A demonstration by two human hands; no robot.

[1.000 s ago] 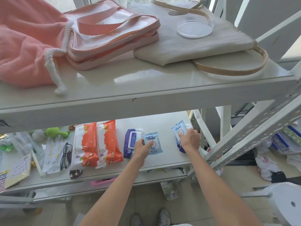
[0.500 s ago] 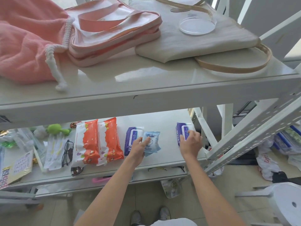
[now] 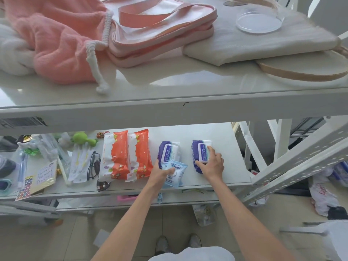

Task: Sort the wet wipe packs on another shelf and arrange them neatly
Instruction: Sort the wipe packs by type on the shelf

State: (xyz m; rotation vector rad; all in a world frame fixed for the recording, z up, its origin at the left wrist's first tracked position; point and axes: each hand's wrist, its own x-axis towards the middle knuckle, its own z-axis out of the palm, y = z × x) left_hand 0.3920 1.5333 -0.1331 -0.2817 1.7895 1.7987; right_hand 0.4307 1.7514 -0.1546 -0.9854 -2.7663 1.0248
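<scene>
on the middle shelf: wipe packs nearly in a row

on the middle shelf [image 3: 235, 166], below the top board, five wet wipe packs lie flat near the front edge. the two orange packs [image 3: 113, 157] sit side by side and touching, long sides parallel, at the left end of the row. just beside them on the right lies the left purple pack [image 3: 168, 152], lid up and in line with them. those three read as placed.

the left hand [image 3: 160, 173] pinches the small light-blue pack [image 3: 177, 175] at its left edge, thumb on top. this pack is tilted and overlaps the near end of the left purple pack, so it has no slot of its own yet. the right hand [image 3: 211, 163] holds the right purple pack [image 3: 199, 151], thumb hooked at its near left corner and fingers curved over the white lid. that pack lies apart from its twin, with a bare strip of shelf between them, and sits slightly off the line of the others.

my judgement: the sorting is mostly done, since like lies next to like. what is left is closing the gap between the purple packs, squaring the right one, and giving the light-blue pack a flat place in the row. the glasses [image 3: 93, 164] and small clutter left of the orange packs are no part of the job.
</scene>
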